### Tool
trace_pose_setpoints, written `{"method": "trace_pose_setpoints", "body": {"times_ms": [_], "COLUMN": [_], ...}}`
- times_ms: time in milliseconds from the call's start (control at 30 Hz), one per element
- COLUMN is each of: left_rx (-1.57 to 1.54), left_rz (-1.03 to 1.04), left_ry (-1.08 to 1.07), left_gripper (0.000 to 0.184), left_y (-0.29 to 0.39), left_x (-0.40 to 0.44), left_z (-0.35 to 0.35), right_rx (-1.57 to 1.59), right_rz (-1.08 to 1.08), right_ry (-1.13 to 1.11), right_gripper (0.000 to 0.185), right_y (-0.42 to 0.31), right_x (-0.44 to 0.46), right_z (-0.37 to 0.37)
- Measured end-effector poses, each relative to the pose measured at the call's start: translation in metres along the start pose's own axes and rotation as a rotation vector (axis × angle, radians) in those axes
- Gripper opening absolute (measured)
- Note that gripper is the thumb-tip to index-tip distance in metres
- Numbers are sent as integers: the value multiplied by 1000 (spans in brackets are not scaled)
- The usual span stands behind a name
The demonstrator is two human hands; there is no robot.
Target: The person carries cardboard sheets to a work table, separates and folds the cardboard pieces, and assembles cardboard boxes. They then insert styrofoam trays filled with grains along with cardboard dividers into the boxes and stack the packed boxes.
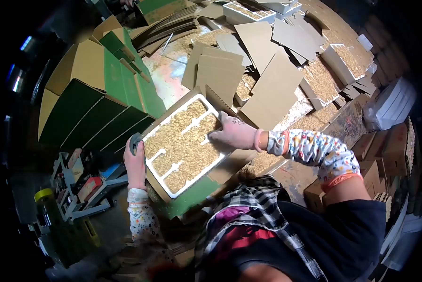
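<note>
A white foam tray (177, 193) filled with wood shavings (182, 138) sits tilted in the mouth of an open cardboard box (185, 203) with green sides. White dividers show between the shavings. My left hand (135, 162), in a pink glove with grey fingertips, curls around the left edge of the box beside the tray's rim. Across from it, my right hand (236, 132), also gloved, grips the tray's right rim, its thumb over the inner side. Some fingertips of both hands are hidden.
Large green cardboard boxes (95, 101) stand to the left. Loose cardboard sheets (272, 89) lie ahead over the bench, with more shavings-filled foam trays (345, 63) at the far right. A metal-framed machine (81, 188) is at lower left, and brown cartons (385, 148) are stacked at right.
</note>
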State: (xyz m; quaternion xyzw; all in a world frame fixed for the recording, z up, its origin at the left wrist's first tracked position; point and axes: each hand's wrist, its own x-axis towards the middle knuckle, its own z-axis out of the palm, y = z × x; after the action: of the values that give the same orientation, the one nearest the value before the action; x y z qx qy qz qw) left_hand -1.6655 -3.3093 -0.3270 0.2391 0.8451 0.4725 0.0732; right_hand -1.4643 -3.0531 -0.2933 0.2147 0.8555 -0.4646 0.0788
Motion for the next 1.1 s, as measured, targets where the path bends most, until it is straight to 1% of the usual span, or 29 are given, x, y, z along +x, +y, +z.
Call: {"method": "trace_pose_setpoints", "body": {"times_ms": [33,100,167,200,233,267,300,333,367,433,467,500,533,567,600,667,700,733,767,800,833,867,900,933,967,1000,1033,1067,1100], "left_rx": [218,531,664,698,737,791,848,855,860,828,824,816,789,773,741,637,571,505,381,258,131,170,213,472,714,719,601,757,973], "left_rz": [87,82,85,60,29,15,-11,-24,-39,-52,-65,-76,-88,-103,-100,-101,-99,-99,-11,72,151,259,426,524,509,378,375,490,401], "left_ry": [23,-93,-105,-99,-69,-64,-49,-41,-35,-12,0,-6,-5,4,9,4,5,-1,155,306,456,504,480,228,-96,-359,-571,-706,-864], "left_gripper": [30,33,33,33,33,35,36,37,39,38,39,39,40,40,44,49,50,52,51,51,50,42,41,41,42,43,52,58,60], "left_y": [23,20,20,20,18,14,13,17,21,18,19,20,26,31,29,28,35,38,35,30,27,51,63,75,78,65,14,22,34], "left_x": [-4,5,5,5,9,10,11,10,10,10,10,8,7,6,6,2,2,0,1,0,-1,-10,-15,-23,-34,-45,-52,-62,-67], "left_z": [2,3,10,12,10,10,12,13,15,15,15,16,16,16,16,14,10,8,9,10,12,4,2,-3,3,16,40,42,47], "right_rx": [117,21,14,204,164,820,526,674,788,934,839,823,341,155,-80,-380,-290,-265,-259,-600,-632,-869,-749,-622,-624,-622,-615,-336,-493], "right_rz": [-71,-589,-732,-518,-258,-68,75,230,291,235,40,-114,-147,-103,-5,-302,-502,-641,-870,-1037,-1198,-1099,-1083,-1000,-750,-498,-235,-592,-586], "right_ry": [61,508,771,961,1210,1165,1268,1240,1185,1118,1144,1065,1178,1231,1217,1261,1253,983,761,562,303,13,-195,-432,-593,-737,-868,-752,-458], "right_gripper": [59,62,68,68,68,59,59,62,64,71,61,53,44,42,39,32,28,26,31,32,31,33,31,26,30,35,40,43,57], "right_y": [0,-4,43,77,111,135,237,273,274,250,244,250,208,203,212,123,73,22,-5,-48,-65,-62,-50,-59,-79,-108,-126,-100,-85], "right_x": [-6,-31,-46,-41,-31,-30,-8,6,8,17,32,49,47,64,82,67,63,44,40,16,3,8,19,10,2,-2,-3,4,10], "right_z": [1,-8,-26,-36,-51,-59,-46,-48,-49,-69,-88,-110,-133,-153,-171,-177,-158,-132,-97,-64,-32,12,53,56,52,39,31,25,21]}}
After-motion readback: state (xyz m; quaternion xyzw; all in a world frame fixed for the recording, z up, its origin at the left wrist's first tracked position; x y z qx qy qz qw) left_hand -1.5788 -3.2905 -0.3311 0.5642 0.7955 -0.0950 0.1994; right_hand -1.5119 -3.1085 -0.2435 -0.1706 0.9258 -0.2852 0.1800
